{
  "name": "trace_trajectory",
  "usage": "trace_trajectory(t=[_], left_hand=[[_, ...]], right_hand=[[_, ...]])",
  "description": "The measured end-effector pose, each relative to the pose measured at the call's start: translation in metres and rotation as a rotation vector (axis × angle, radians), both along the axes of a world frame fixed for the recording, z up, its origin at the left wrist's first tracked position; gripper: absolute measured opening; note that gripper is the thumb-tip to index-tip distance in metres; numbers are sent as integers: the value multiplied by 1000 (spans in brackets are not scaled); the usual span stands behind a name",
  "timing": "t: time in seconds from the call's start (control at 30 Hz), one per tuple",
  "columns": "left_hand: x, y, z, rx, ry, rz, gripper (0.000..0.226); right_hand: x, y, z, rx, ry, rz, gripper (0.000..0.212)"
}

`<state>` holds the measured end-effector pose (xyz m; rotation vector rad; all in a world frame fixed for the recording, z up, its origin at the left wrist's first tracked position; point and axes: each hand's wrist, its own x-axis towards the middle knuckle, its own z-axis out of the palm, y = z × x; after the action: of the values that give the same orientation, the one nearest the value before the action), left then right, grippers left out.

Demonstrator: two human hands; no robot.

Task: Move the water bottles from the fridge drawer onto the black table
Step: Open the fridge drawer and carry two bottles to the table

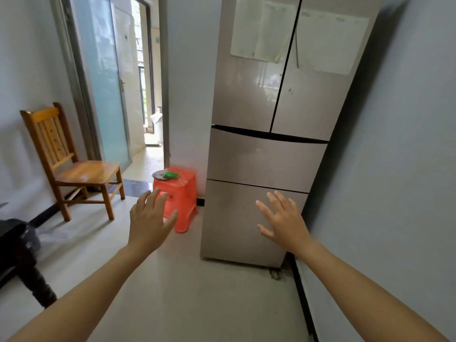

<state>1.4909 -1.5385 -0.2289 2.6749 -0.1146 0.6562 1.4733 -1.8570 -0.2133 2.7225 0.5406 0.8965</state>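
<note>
Black table shows at the far left, well apart from the fridge. A wooden chair stands between that table and the fridge, against the wall. Just beside the fridge's left side sits a red plastic stool bearing a plate with a green thing on it. The left hand hovers in front of the stool, fingers spread, holding nothing. The fridge's middle drawer and lower drawer are closed, so the water bottles are hidden. The right hand, fingers splayed and empty, is raised before the lower drawer; contact cannot be told.
</note>
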Motion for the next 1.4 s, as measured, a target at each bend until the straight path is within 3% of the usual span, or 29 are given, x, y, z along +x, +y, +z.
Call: trace_trajectory(t=[0.3,0.5,1.0,1.2,1.4], left_hand=[[129,-34,-2,-21,-1,-59,76],[197,-47,-14,-43,77,-17,67],[409,-88,-3,-102,48,77,62],[451,-79,-21,-132,118,96,66],[527,-70,-27,-165,159,19,65]], right_hand=[[131,-23,-13,56,36,-19,75],[207,-28,-29,68,75,-16,69],[460,-56,-27,84,81,-12,63],[511,-42,-49,24,166,-42,66],[564,-27,-36,75,111,-59,63]])
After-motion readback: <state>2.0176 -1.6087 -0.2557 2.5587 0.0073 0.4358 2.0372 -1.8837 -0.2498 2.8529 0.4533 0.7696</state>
